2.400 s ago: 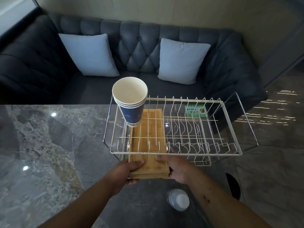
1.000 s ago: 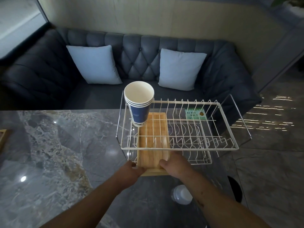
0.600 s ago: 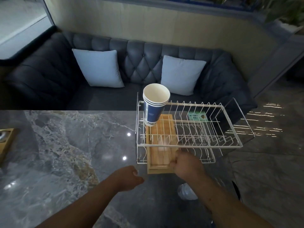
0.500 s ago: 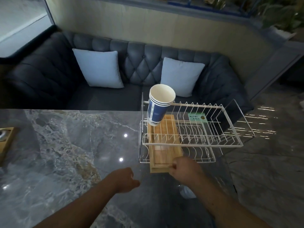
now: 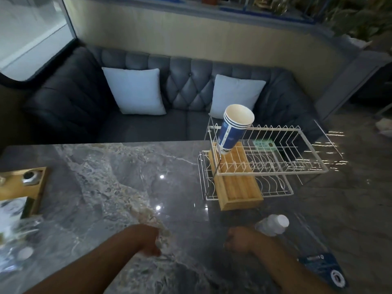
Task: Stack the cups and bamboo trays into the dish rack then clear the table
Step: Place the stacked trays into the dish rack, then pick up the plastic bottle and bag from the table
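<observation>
A white wire dish rack (image 5: 297,170) stands at the table's far right corner. A stack of blue paper cups (image 5: 232,130) leans in its upper left corner. A bamboo tray (image 5: 237,185) lies in the lower tier, its near end sticking out toward me. My left hand (image 5: 146,238) and my right hand (image 5: 240,238) hover over the table near me, both curled into loose fists and holding nothing. Both hands are well short of the rack.
A plastic bottle (image 5: 272,224) lies on the marble table (image 5: 118,187) by my right hand. Another bamboo tray (image 5: 31,187) with a metal item sits at the left edge. A blue packet (image 5: 324,270) lies at the lower right. A dark sofa (image 5: 180,92) is behind.
My right hand let go of the bamboo tray and both hands drew back toward me. The view swung left, bringing the left bamboo tray into sight.
</observation>
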